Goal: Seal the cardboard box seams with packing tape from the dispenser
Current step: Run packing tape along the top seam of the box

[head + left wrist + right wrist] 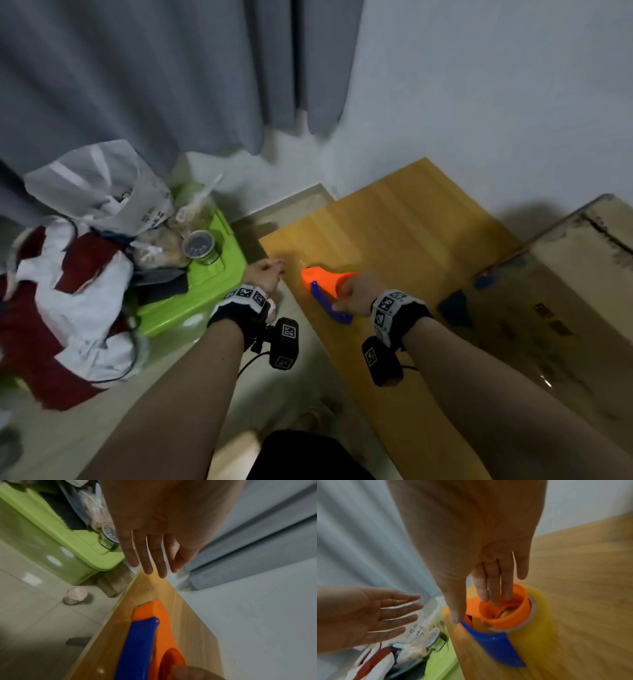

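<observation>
An orange and blue tape dispenser lies near the left corner of a wooden table. It carries a yellowish tape roll. My right hand holds the dispenser, with three fingers inside its orange hub and the thumb against the outside by the blue handle. My left hand hovers flat over the table's left edge, fingers straight and holding nothing. The cardboard box stands on the table to the right, apart from both hands.
A green plastic bin left of the table carries a glass jar, bags and cloth. A pink cup stands on the tiled floor. Grey curtain and white wall lie behind.
</observation>
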